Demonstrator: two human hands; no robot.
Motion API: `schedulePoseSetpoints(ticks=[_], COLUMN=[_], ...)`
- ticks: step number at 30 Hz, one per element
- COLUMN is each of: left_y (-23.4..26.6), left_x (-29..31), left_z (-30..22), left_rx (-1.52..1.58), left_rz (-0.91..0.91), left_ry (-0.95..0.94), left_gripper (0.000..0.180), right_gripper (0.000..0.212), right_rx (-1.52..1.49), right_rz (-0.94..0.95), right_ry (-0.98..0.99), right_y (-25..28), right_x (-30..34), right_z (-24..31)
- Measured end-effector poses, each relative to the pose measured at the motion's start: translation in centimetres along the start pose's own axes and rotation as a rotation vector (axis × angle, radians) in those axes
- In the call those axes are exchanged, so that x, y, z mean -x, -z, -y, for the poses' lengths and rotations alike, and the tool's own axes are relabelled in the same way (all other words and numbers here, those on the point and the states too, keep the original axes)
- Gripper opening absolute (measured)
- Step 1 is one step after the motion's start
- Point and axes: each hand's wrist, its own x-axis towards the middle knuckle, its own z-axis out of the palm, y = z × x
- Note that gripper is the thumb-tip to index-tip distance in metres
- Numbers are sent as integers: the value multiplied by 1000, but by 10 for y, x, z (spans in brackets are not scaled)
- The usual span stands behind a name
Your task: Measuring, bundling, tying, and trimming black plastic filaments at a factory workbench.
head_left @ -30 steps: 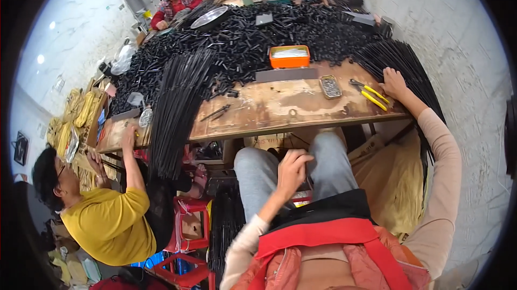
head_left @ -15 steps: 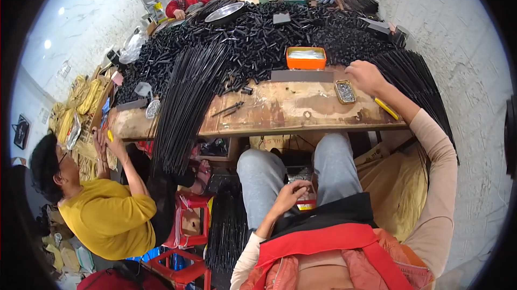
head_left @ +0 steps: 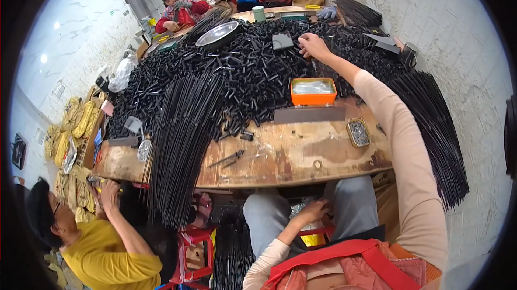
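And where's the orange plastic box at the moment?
In the head view, the orange plastic box sits right of centre, just behind the flat grey strip, with the person's right hand beyond it.

Long beige sleeves (head_left: 412,152), creased, down to wrists. Right hand (head_left: 314,47) and left hand (head_left: 312,213) bare. Coral quilted vest (head_left: 353,273), orange patch at side; red band (head_left: 328,257) across front; black cloth (head_left: 372,233) below; faded grey-blue trousers (head_left: 354,206).
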Motion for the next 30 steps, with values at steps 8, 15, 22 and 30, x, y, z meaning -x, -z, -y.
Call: schedulePoseSetpoints(ticks=[8, 15, 22, 30], left_y=[4, 4, -13, -17], left_x=[18, 45, 23, 27], left_z=[21, 24, 32, 30], left_rx=[-382, -376, -408, -477], left_rz=[-134, -51, -55, -47], left_ry=[565, 637, 501, 536], left_gripper=[38, 37, 33, 33], right_gripper=[24, 15, 16, 63], right_rx=[-293, -451, -154, 732], right_rz=[199, 40, -74, 342], right_ry=[-485, -413, -497, 360], right_y=[-4, 23, 92, -1], right_x=[-70, -43, -61, -30], right_z=[-29, -36, -81, -18])
